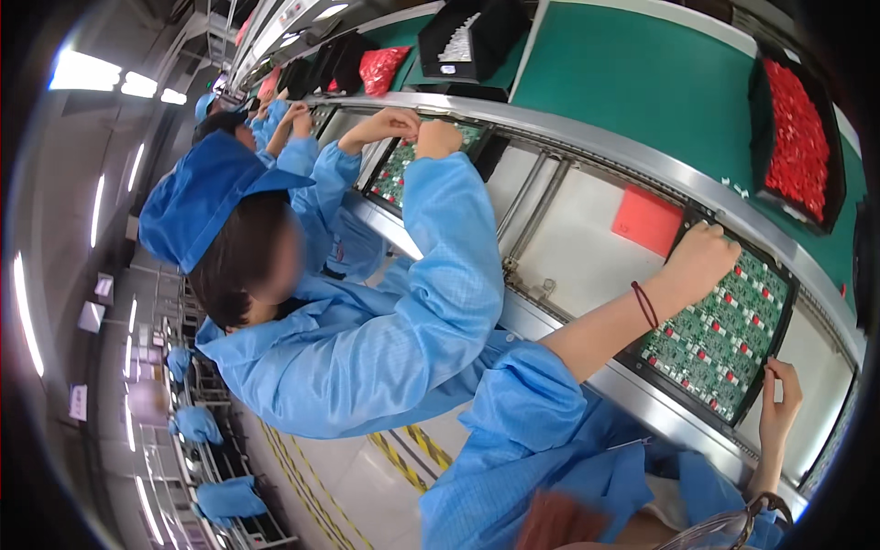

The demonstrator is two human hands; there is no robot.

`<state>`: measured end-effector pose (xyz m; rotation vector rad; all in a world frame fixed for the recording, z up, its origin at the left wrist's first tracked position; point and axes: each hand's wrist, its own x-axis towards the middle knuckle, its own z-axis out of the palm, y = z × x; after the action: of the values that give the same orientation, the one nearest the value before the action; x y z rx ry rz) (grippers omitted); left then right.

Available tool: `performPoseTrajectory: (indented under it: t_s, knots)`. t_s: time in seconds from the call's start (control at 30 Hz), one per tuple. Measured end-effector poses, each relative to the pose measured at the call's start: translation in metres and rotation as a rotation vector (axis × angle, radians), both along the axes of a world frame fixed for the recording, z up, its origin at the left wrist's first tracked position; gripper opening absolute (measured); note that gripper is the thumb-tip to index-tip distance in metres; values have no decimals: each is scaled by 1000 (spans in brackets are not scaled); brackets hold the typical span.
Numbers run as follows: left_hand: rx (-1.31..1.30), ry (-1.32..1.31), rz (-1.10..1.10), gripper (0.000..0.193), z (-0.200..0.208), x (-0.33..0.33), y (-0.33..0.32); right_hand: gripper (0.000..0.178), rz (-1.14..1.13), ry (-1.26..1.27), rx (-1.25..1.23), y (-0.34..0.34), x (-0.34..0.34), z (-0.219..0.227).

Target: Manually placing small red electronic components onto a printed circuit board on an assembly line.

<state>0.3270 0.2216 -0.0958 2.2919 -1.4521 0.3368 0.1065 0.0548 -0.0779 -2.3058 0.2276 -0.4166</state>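
A green circuit board panel (710, 339), dotted with red and white parts, lies in a black carrier frame (775, 344) on the conveyor at the right. Over the panel's far left corner, my left hand (701, 261) is closed with its fingers curled downward; whatever they pinch is hidden. A dark red band (644, 305) circles that wrist. At the carrier's right edge is my right hand (779, 399), thumb and fingertips drawn together; I cannot make out anything between them.
A red sheet (646, 220) lies on the conveyor beside the carrier. Beyond the rail, a black bin (797, 137) holds red parts; small white pieces (733, 188) lie near it. To the left, a co-worker in blue (367, 348) has both hands over another board panel (394, 170).
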Motion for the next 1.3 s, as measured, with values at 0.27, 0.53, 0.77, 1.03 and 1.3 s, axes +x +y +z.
performPoseTrajectory:
  t_s: [0.27, 0.53, 0.77, 1.03, 1.3]
  knots:
    - [-80, 87, 31, 14, -10, -2, 2, 10, -202, 0, 270, -27, 6, -25]
    - [-349, 111, 36, 13, 2, 0, 5, 12, -103, 68, 550, -6, 11, -13]
    - [-328, 180, 59, 15, 43, -10, 6, 8, 88, 227, 634, 9, 22, 39]
    - [-346, 95, 149, 11, 56, -23, -9, 7, 293, 291, 627, 10, 28, 82]
    - [-249, 126, 96, 10, 65, -26, -4, 8, 185, 89, 127, -38, 35, 86]
